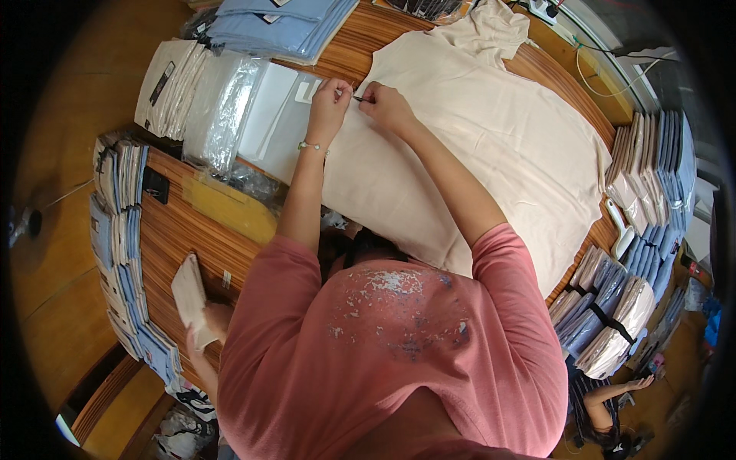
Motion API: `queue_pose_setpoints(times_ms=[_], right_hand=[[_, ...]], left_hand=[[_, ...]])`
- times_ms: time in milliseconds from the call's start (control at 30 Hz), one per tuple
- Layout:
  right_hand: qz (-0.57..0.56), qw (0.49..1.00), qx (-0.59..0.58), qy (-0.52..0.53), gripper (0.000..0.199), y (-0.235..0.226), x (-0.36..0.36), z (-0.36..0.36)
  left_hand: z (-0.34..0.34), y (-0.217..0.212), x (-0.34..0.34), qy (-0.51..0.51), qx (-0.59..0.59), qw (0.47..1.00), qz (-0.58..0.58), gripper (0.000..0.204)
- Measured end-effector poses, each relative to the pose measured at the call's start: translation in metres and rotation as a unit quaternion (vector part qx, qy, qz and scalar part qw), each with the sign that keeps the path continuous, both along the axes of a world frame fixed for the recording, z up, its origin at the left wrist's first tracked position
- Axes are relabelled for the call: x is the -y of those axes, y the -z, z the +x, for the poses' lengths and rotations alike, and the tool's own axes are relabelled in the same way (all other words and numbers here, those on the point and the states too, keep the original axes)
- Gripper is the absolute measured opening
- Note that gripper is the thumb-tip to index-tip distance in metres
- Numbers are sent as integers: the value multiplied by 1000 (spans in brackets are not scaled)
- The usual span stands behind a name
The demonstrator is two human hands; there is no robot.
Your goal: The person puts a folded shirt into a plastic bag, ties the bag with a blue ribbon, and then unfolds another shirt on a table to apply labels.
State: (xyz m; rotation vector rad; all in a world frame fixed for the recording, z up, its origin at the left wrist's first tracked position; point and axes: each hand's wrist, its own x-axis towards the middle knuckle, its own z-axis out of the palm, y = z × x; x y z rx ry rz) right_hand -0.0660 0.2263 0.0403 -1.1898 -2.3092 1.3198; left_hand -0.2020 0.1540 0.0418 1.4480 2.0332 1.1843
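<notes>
A cream garment lies spread flat on the wooden table. Both my hands work at its left edge. My left hand, with a thin bracelet at the wrist, pinches the fabric edge. My right hand sits just beside it, fingers closed on a thin dark tool whose tip points at my left fingers. A small white tag lies on a flat clear bag just left of my left hand. My pink shirt fills the lower middle of the view.
Clear plastic bags and folded light blue garments lie at the far left of the table. Stacks of packed garments line the left edge and right side. Another person's hand holds a white packet at lower left. A further person is at lower right.
</notes>
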Motion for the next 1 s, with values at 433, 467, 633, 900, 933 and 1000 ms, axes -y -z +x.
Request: queue_pose_setpoints(times_ms=[433, 467, 633, 900, 933, 1000], right_hand=[[-5, 1000, 1, -5, 26, -2, 2, 0], [-8, 1000, -2, 3, 26, -3, 2, 4], [-14, 997, -37, 70, 25, -4, 3, 69], [67, 882, -38, 466, 32, 16, -6, 336], [141, 853, -8, 503, 33, 20, -2, 370], [185, 809, 62, 554, 34, 9, 4, 422]], left_hand=[[-8, 0, 3, -36, -8, 999, 32, 11], [-7, -3, -1, -46, -18, 998, 36, 11], [-18, -5, -50, -54, -66, 996, 19, 11], [-36, 69, -110, 60, -179, 977, 100, 7], [-35, 64, -112, 13, -266, 961, 67, 7], [-51, 67, -107, -14, -296, 955, 16, 6]])
